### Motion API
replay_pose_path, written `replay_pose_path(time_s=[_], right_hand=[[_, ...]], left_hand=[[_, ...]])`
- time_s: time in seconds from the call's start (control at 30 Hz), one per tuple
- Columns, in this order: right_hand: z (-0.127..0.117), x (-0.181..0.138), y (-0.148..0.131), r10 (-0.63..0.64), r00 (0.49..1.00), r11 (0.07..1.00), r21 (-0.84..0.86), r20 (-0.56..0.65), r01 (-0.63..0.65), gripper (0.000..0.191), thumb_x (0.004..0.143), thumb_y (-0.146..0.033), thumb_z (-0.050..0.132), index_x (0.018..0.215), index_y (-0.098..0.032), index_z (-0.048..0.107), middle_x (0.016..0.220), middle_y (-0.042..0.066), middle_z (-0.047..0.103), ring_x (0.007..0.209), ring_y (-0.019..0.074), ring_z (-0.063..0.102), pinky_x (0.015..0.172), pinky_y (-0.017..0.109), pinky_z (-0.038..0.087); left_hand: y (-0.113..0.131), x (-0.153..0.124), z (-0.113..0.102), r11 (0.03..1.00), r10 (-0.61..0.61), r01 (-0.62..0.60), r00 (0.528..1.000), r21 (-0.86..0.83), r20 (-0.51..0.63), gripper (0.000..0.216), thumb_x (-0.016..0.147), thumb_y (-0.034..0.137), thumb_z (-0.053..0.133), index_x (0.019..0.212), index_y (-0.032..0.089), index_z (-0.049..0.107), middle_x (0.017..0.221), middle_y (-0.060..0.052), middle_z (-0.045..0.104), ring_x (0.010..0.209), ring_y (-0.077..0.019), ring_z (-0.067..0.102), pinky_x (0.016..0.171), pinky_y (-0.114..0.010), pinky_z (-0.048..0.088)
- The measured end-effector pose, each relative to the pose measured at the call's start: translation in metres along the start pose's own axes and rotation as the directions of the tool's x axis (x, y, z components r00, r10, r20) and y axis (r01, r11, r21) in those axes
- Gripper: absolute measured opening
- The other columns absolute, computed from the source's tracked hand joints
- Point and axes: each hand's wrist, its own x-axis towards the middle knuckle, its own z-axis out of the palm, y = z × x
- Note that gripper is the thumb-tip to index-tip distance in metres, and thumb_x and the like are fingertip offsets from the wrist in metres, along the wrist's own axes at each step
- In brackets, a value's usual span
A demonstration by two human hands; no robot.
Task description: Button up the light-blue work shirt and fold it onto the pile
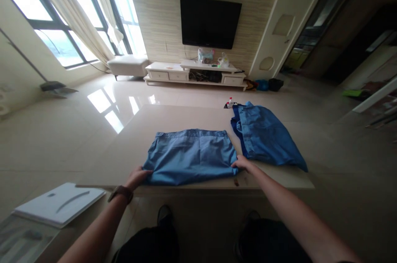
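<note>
Now your left hand [138, 177] rests on the near left corner of the folded blue garment [190, 156], and your right hand [243, 163] sits on its near right corner. Both sets of fingers are pressed onto the cloth at those corners; whether they pinch the fabric or only lie on it, you cannot tell from this view.

The garment lies flat on the desk [173, 116], close to its near edge and straight ahead of you. Its long axis runs left to right, waistband on the far side and the loose edge toward you. Each hand is as near to it as the other, one per corner, so neither arm has the advantage.

Just beside it on the right lies a second blue garment [266, 137], set at an angle, its near corner reaching out past your right hand toward the desk's right edge. The two cloths are nearly touching near your right fingers, so room is tight on that side.

Beyond the folded garment and to its left the desk top is bare, giving open room there. A small bottle [230, 102] stands at the far edge. Down to your left, apart from the desk, a white pad [60, 204] lies on a lower surface.
</note>
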Motion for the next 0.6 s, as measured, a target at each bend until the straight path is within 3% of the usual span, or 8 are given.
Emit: replay_pose_path(time_s=[0.13,0.23,0.3,0.37,0.43,0.5,0.57,0.6], right_hand=[[-0.008,-0.007,-0.028,-0.041,0.997,0.997,0.056,-0.071,0.045,0.031,0.057,-0.01,0.08,0.078,-0.019,0.06,0.111,0.013,0.072,0.127,0.0299,0.061,0.094,0.032,0.053],[-0.003,-0.043,-0.026,-0.019,0.997,0.995,0.092,-0.08,0.027,0.042,0.064,-0.018,0.08,0.1,-0.022,0.059,0.14,0.015,0.059,0.142,0.0294,0.048,0.103,0.035,0.05],[0.011,-0.082,-0.017,0.038,0.999,0.993,0.111,0.004,-0.039,0.041,0.068,-0.027,0.082,0.102,-0.023,0.059,0.133,0.015,0.063,0.136,0.031,0.055,0.101,0.039,0.053],[0.032,-0.13,-0.005,0.112,0.978,0.983,0.125,0.174,-0.134,0.036,0.072,-0.043,0.082,0.092,-0.021,0.061,0.108,0.016,0.072,0.113,0.0334,0.069,0.091,0.043,0.058],[0.059,-0.179,0.003,0.151,0.898,0.957,0.166,0.413,-0.238,0.045,0.082,-0.064,0.069,0.087,-0.019,0.065,0.089,0.014,0.074,0.09,0.0295,0.075,0.079,0.042,0.061],[0.085,-0.219,0.002,0.124,0.703,0.819,0.327,0.7,-0.471,0.051,0.086,-0.068,0.063,0.092,-0.018,0.067,0.084,0.01,0.075,0.084,0.0238,0.075,0.078,0.036,0.061],[0.107,-0.245,-0.008,0.069,0.626,0.656,0.438,0.777,-0.615,0.051,0.093,-0.065,0.056,0.097,-0.016,0.068,0.079,0.008,0.075,0.079,0.0199,0.074,0.074,0.029,0.059],[0.114,-0.253,-0.014,0.06,0.62,0.584,0.476,0.782,-0.658,0.048,0.096,-0.06,0.054,0.099,-0.015,0.069,0.078,0.008,0.075,0.078,0.0198,0.074,0.074,0.029,0.06]], left_hand=[[-0.011,-0.054,-0.005,0.943,-0.201,0.251,0.952,-0.218,0.23,0.022,0.064,0.018,0.084,0.08,0.016,0.068,0.061,-0.002,0.068,0.056,-0.0238,0.066,0.058,-0.034,0.057],[-0.012,-0.088,0.0,0.891,-0.185,0.312,0.913,-0.329,0.363,0.012,0.075,0.013,0.078,0.084,0.014,0.069,0.069,-0.005,0.073,0.057,-0.0208,0.068,0.06,-0.03,0.059],[-0.007,-0.11,0.01,0.819,-0.15,0.343,0.902,-0.46,0.406,0.004,0.083,0.01,0.071,0.086,0.012,0.069,0.072,-0.007,0.074,0.056,-0.0187,0.069,0.061,-0.027,0.06],[0.002,-0.133,0.027,0.732,-0.112,0.362,0.9,-0.578,0.422,0.008,0.087,0.008,0.067,0.094,0.011,0.07,0.076,-0.008,0.076,0.056,-0.019,0.07,0.061,-0.027,0.061],[0.01,-0.158,0.049,0.687,-0.035,0.335,0.902,-0.645,0.431,0.02,0.086,0.008,0.069,0.106,0.012,0.071,0.084,-0.009,0.078,0.063,-0.0225,0.075,0.064,-0.03,0.064],[0.014,-0.181,0.073,0.653,0.027,0.32,0.896,-0.686,0.443,0.028,0.085,0.009,0.072,0.113,0.013,0.071,0.091,-0.011,0.08,0.072,-0.0252,0.077,0.07,-0.032,0.066],[0.013,-0.2,0.093,0.617,0.03,0.335,0.894,-0.712,0.447,0.024,0.084,0.01,0.074,0.108,0.013,0.072,0.091,-0.012,0.08,0.074,-0.0261,0.078,0.072,-0.032,0.067],[0.009,-0.206,0.101,0.599,0.027,0.342,0.895,-0.724,0.445,0.022,0.084,0.01,0.074,0.105,0.013,0.073,0.09,-0.012,0.08,0.074,-0.0261,0.078,0.073,-0.032,0.067]])
